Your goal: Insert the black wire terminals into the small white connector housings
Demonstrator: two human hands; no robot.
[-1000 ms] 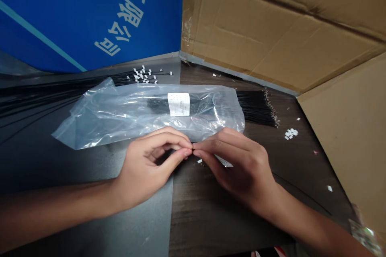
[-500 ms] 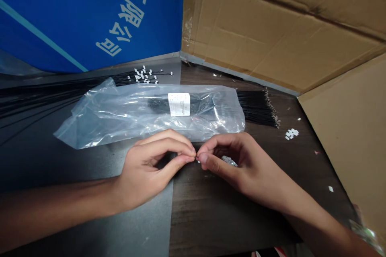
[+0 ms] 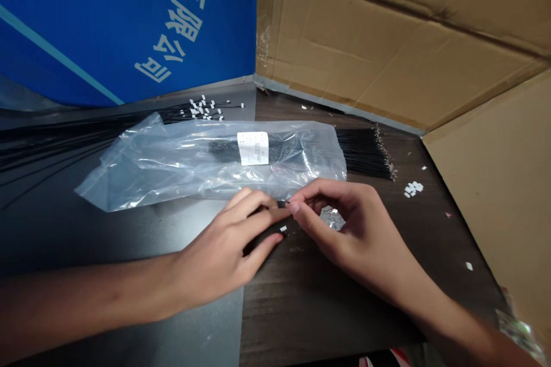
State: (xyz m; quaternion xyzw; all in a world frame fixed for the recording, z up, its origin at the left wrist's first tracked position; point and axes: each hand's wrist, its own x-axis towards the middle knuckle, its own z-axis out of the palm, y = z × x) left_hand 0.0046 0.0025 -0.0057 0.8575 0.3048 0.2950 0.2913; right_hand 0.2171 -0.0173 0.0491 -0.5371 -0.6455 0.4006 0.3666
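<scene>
Two hands by a white connector (image 3: 283,229)

The left hand (image 3: 228,246) has thumb and forefinger parted; the right hand (image 3: 348,221) presses its own together (anything pinched is too small to tell). From those fingertips (image 3: 296,207), the connector lies at seven o'clock, a labelled plastic bag (image 3: 185,178) at ten.
</scene>
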